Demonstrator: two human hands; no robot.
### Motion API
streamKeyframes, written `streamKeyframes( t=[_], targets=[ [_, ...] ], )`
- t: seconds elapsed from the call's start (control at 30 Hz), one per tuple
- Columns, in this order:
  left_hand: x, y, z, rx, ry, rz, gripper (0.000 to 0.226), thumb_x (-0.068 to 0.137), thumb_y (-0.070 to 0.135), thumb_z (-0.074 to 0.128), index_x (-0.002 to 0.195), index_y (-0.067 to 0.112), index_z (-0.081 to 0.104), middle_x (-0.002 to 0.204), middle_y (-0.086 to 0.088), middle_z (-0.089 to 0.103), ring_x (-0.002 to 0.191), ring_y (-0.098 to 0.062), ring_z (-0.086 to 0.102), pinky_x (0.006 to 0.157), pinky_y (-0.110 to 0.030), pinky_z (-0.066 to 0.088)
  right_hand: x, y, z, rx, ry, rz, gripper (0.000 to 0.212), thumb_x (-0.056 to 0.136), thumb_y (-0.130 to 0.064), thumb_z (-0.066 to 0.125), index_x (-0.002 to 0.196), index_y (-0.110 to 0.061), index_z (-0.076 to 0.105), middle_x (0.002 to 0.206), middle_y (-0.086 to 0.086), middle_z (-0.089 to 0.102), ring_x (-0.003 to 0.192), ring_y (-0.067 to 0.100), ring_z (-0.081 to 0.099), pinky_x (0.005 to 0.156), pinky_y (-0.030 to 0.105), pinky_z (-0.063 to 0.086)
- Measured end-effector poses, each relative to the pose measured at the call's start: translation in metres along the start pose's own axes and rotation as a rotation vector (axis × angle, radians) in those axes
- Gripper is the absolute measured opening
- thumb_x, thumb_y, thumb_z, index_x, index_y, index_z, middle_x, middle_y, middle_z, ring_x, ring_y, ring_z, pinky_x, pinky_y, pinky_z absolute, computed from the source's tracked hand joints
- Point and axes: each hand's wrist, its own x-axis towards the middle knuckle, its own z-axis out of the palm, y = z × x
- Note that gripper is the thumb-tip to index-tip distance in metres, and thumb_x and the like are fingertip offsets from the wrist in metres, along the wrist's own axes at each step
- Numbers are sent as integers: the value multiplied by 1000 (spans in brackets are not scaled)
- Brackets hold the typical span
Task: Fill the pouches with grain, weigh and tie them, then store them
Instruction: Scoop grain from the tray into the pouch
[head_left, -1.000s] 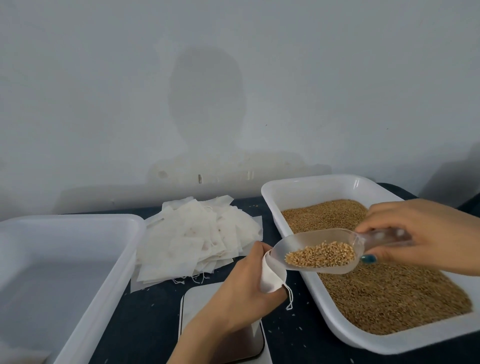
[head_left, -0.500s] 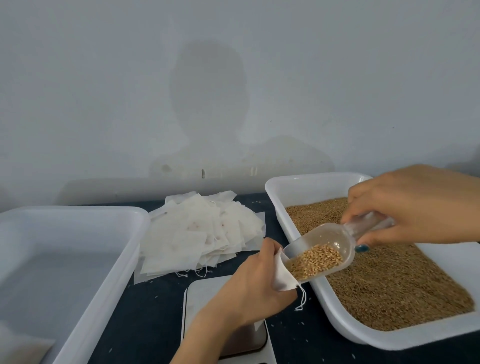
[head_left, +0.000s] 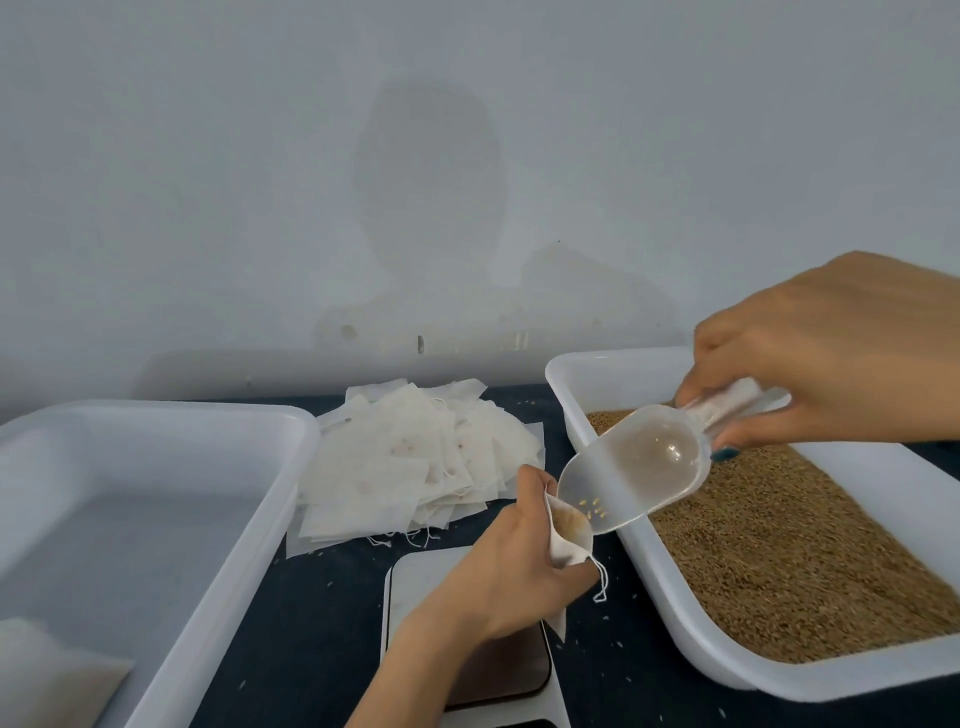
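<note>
In the lower middle of the frame, the left hand (head_left: 511, 577) had its grip curled round a small white pouch (head_left: 569, 535), holding the mouth open just above the scale (head_left: 415, 577). From the upper right, the right hand (head_left: 831, 358) pinched the handle of a clear scoop (head_left: 639, 467). It was tipped steeply down so that its lip met the pouch mouth. Only a few grains lay at that lip, and brown grain showed inside the pouch.

The mouth looked soft and narrow to me. Had the left grip slackened, or the scoop's lip slid off the cloth, those last grains would likely have fallen onto the dark tabletop (head_left: 311, 623), where stray grains lay scattered. The drawstring (head_left: 601, 582) dangled beneath the hand and might have caught on the rim of the grain tray (head_left: 582, 374) just beside it.

Room was tight there: the pouch sat between that rim and the heap of empty pouches (head_left: 415, 467) in the centre. The scale plate lay directly below, partly hidden by the wrist. More open tabletop showed between the scale and the big white tray (head_left: 156, 415) at the left. That tray was wide, with one pale pouch-like shape (head_left: 47, 670) in its lower-left corner.
</note>
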Motion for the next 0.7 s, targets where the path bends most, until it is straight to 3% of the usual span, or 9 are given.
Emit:
streamKeyframes(
  t=[0.07,0.17,0.27,0.33,0.43,0.5,0.6,0.7],
  targets=[
    [-1,-1,-1,-3,-9,-7,35,82,19,58,98,20,27,82,16,48,78,14,47,68,-3,37,-5,4,10,49,17,-12,41,70,-82,40,96,-60,62,72,-37,50,52,-12,46,42,14,21],
    [-2,-1,-3,31,19,-29,39,78,33,55,99,29,22,85,9,46,73,9,46,63,-11,39,-12,8,27,150,17,2,47,71,-87,36,101,-62,60,77,-43,49,57,-21,43,48,10,16],
    [-1,-1,-6,42,33,-49,41,79,32,59,100,27,24,86,5,48,72,-2,46,63,-13,39,-16,11,41,222,36,54,44,71,-89,38,103,-67,58,88,-46,51,90,-29,43,48,10,19],
    [-1,1,-9,28,33,-58,43,80,30,60,104,25,25,89,4,50,75,-6,48,65,-13,39,-19,10,50,270,60,86,39,72,-87,43,104,-69,57,98,-48,52,96,-28,44,50,11,27],
    [-3,3,-16,7,39,-82,43,76,37,54,106,25,25,98,-6,56,85,-20,54,74,-24,46,-28,7,63,476,73,129,37,72,-85,50,106,-69,56,102,-49,55,95,-21,54,62,13,44],
    [-6,4,-21,7,50,-77,39,77,38,49,105,26,25,100,-12,57,90,-27,55,81,-35,48,-36,3,74,640,90,173,37,73,-84,53,105,-67,58,97,-46,61,92,-18,59,66,11,47],
    [-14,0,-30,-28,47,-56,29,82,41,45,101,29,27,100,-6,56,88,-24,53,84,-42,49,-50,1,98,818,132,276,35,72,-76,60,105,-64,59,94,-39,67,90,-15,63,60,7,49],
    [-24,-10,-39,-106,13,-72,17,89,41,41,100,34,30,91,5,56,82,-16,54,87,-47,51,-68,8,125,799,144,398,33,72,-70,68,103,-61,64,90,-39,67,86,-16,63,56,12,50]
  ],
)
